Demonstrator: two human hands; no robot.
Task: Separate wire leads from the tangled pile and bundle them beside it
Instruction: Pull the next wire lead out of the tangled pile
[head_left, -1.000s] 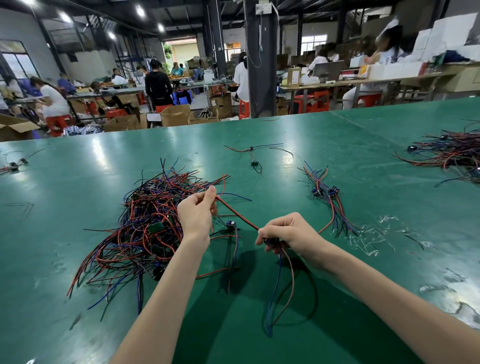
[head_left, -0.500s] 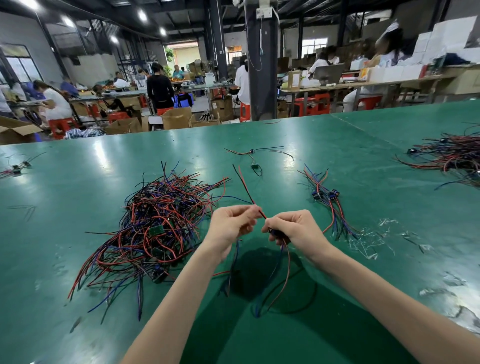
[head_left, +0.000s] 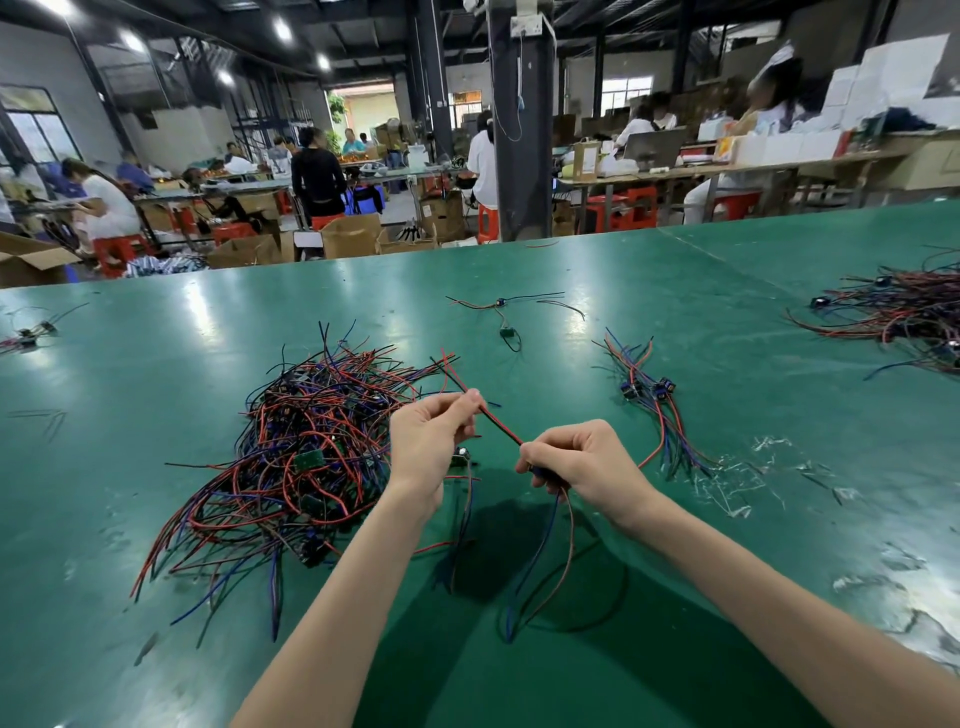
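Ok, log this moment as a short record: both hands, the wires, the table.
left hand: pinches the red-and-black lead, its free ends poking beyond
right hand: grips the same lead lower down, tails hanging below
tangled pile: on the green table, left of the hands
sorted bundle: on the table, right of the hands, apart from the pile
task state: lead held up, not yet laid with the bundle

Both forearms reach forward; left hand (head_left: 430, 442) pinches wire lead (head_left: 500, 425), right hand (head_left: 577, 458) grips same lead, fingers curled.
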